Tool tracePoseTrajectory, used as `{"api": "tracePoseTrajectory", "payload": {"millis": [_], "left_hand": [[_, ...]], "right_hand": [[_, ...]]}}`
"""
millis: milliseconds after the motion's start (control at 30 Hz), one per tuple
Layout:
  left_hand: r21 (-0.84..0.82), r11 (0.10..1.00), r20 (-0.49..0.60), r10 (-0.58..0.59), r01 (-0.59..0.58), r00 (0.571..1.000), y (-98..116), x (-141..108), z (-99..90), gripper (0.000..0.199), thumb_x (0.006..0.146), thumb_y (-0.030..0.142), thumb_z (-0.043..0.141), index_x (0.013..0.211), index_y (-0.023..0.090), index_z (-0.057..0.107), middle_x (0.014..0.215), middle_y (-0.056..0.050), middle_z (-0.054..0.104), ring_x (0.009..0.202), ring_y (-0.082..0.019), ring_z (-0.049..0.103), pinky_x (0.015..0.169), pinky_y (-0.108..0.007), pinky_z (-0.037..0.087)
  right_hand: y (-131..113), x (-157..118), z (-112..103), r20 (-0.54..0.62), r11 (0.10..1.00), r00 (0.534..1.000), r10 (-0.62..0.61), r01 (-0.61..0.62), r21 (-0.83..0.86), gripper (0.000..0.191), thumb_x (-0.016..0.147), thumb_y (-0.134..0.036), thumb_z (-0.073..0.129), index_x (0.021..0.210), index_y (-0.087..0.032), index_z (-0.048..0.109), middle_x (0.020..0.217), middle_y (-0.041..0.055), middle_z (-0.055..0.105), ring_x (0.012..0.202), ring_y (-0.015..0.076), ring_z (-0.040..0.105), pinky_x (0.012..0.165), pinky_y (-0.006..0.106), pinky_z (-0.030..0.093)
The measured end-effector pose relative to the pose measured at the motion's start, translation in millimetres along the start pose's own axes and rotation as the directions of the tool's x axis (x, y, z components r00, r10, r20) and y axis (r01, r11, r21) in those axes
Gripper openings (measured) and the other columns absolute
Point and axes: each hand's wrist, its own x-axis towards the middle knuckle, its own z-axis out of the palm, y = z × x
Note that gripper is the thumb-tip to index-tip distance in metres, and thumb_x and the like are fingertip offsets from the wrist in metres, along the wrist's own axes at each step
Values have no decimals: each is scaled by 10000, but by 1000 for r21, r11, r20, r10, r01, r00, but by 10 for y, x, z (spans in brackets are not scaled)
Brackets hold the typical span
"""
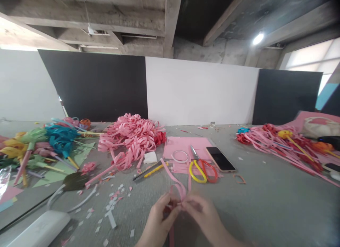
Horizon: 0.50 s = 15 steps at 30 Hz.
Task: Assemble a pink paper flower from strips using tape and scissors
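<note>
- Far left of desk [252, 201]: paper flowers [62, 139], blue, green, yellow, lying on their sides.
- Lower left: white device [42, 229], partly cut off by view edge.
- Next: pink curl pile [132, 135], paper scraps [113, 202] nearer the person.
- Left hand [160, 213]: thumb and fingers pinched on pink strips [180, 187].
- Strips: at near side of desk, between both hands, loose ends running up and away.
- Right hand [203, 213]: fingertips clamped on same strips, slightly blurred.
- Beyond hands: ring [187, 156] and scissors [197, 160] on pink sheets [175, 144], phone [221, 159] just right.
- Far right: pink and red strip heap [268, 139].
</note>
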Motion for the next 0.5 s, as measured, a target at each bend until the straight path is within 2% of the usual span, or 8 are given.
{"api": "tracePoseTrajectory", "payload": {"millis": [167, 367, 500], "left_hand": [[80, 997, -28, 8, -5, 1000, -2, 17, -7, 136, 757, 247, 480, 663, 162, 531, 662, 7, 502, 623, -114, 463, 573, -181, 348], [162, 986, 24, 32, -36, 999, 16, 35, -24, 168, 747, 241, 473, 619, 154, 538, 629, 16, 475, 612, -116, 424, 571, -194, 324], [158, 987, -22, 26, -22, 999, 33, 136, -7, 168, 735, 239, 468, 596, 153, 509, 581, 34, 431, 580, -109, 385, 548, -194, 304]], "right_hand": [[-36, 0, 14, -2, 995, 997, -78, 78, -58, 141, 748, -240, 559, 652, -174, 637, 687, 16, 610, 700, 149, 565, 625, 216, 419], [-80, 14, -6, 0, 989, 992, -127, 127, -75, 84, 728, -193, 581, 679, -172, 645, 698, 19, 608, 717, 147, 556, 652, 218, 420], [-76, 88, -29, -29, 985, 990, -139, 136, -103, 116, 745, -202, 563, 655, -178, 632, 694, 15, 595, 711, 146, 547, 629, 214, 419]]}}
